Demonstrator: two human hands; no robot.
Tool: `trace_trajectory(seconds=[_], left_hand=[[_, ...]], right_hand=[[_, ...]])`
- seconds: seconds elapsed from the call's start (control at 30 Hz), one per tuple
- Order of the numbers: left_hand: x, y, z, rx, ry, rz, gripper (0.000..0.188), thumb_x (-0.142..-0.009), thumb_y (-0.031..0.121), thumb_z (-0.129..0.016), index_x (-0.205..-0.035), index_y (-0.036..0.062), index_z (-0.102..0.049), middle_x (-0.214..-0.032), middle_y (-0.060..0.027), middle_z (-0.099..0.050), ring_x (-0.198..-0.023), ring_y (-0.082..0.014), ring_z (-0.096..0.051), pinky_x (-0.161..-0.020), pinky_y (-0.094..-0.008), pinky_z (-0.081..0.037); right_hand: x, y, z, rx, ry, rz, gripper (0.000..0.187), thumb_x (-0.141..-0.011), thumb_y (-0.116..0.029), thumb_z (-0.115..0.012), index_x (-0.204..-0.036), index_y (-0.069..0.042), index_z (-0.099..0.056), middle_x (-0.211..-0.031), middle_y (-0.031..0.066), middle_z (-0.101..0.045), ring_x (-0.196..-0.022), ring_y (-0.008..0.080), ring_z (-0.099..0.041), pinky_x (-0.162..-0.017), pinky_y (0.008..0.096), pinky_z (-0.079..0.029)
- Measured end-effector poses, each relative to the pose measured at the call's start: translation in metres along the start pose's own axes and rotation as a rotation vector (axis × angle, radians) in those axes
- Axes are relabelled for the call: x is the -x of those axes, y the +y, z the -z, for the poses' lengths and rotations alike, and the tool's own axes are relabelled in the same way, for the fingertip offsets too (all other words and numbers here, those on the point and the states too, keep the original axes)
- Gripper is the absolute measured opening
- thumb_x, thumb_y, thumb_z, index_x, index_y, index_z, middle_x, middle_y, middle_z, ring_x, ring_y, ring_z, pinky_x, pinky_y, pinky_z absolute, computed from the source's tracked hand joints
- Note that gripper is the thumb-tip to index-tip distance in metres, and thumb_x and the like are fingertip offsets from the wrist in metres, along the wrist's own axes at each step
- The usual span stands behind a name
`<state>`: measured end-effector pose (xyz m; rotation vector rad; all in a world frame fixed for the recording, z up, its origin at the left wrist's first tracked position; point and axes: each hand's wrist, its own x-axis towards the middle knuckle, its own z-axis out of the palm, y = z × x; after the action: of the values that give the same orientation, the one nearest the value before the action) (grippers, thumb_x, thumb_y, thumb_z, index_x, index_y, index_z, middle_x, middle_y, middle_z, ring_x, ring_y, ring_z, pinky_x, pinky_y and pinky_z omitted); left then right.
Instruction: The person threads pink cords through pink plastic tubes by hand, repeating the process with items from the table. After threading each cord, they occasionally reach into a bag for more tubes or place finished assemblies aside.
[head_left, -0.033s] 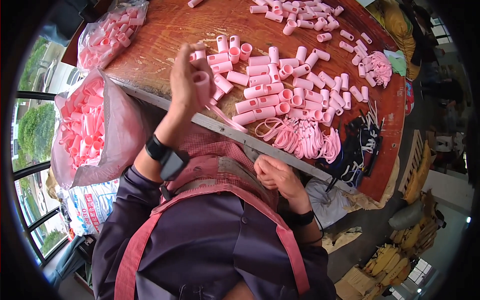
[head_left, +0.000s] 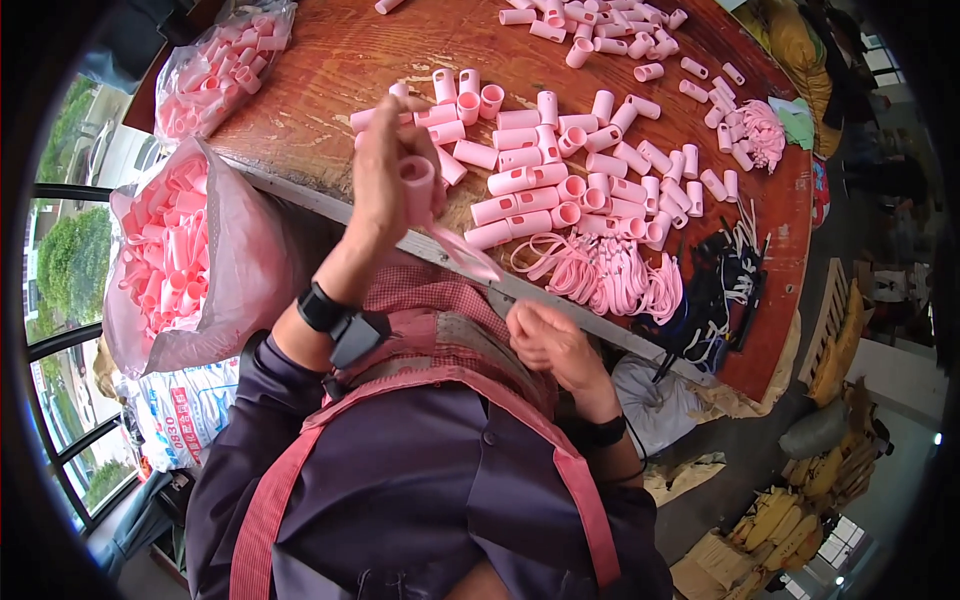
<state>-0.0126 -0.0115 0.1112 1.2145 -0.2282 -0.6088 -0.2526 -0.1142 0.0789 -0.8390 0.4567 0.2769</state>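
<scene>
My left hand (head_left: 378, 195) is closed round a short pink plastic tube (head_left: 416, 175) above the table's near edge, its round opening showing. From that tube a flat pink cord (head_left: 465, 256) runs down toward my right. My right hand (head_left: 555, 345) is held closed just off the table edge, in front of the apron. Whether the cord or anything else is in its fingers is hidden. Beyond my left hand lie several loose pink tubes (head_left: 518, 206) with oval cut-outs, some lined up in rows. Bundled pink cords (head_left: 612, 278) rest beside them at the near edge.
An open bag of pink tubes (head_left: 285, 245) stands left of the table, and another clear bag (head_left: 172, 112) lies at its far left corner. Black and white cords (head_left: 715, 300) lie at the right. More tubes (head_left: 610, 25) and a cord bundle (head_left: 762, 135) sit farther back.
My left hand has shifted slightly right and nearer with the pink tube. The cord below it hangs a little farther right. My right hand has barely moved.
</scene>
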Motion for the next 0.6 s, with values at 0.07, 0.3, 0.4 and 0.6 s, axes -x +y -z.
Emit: trace_trajectory(seconds=[0.07,0.3,0.4,0.6], left_hand=[[0.009,0.006,0.011,-0.118,0.059,-0.09,0.039,-0.099,0.038,-0.037,-0.109,0.0039,-0.053,-0.063,0.0001,-0.051,-0.046,-0.0089,-0.044,-0.039,-0.0231,-0.033],[0.036,0.125,0.155,-1.336,0.827,-0.315,0.03,-0.094,0.036,-0.053,-0.101,0.0084,-0.063,-0.073,-0.0056,-0.056,-0.061,-0.0142,-0.053,-0.058,-0.0309,-0.043],[0.036,0.106,0.154,-2.037,0.841,-0.868,0.023,-0.089,0.03,-0.062,-0.101,0.0097,-0.063,-0.086,-0.0111,-0.062,-0.077,-0.025,-0.059,-0.071,-0.038,-0.046],[0.032,-0.047,0.032,-1.344,-0.224,-0.627,0.029,-0.073,0.02,-0.074,-0.099,0.011,-0.064,-0.099,-0.0133,-0.054,-0.097,-0.0329,-0.049,-0.086,-0.044,-0.041]], right_hand=[[-0.005,-0.004,-0.002,-0.03,0.019,0.048,0.028,-0.103,-0.029,-0.04,-0.085,-0.007,-0.044,-0.061,-0.0079,-0.027,-0.047,0.0008,-0.022,-0.042,0.0182,-0.016],[0.0,-0.006,0.019,-0.113,0.097,0.175,0.027,-0.103,-0.027,-0.039,-0.086,-0.007,-0.046,-0.062,-0.0067,-0.028,-0.047,0.002,-0.023,-0.042,0.018,-0.019],[-0.009,0.002,0.017,-0.182,0.14,0.195,0.026,-0.103,-0.026,-0.04,-0.088,-0.006,-0.047,-0.062,-0.0064,-0.029,-0.048,0.0021,-0.024,-0.042,0.0179,-0.02],[-0.012,0.011,0.006,-0.225,0.143,0.21,0.025,-0.103,-0.026,-0.04,-0.091,-0.005,-0.048,-0.064,-0.0057,-0.03,-0.049,0.0023,-0.025,-0.043,0.0177,-0.022]])
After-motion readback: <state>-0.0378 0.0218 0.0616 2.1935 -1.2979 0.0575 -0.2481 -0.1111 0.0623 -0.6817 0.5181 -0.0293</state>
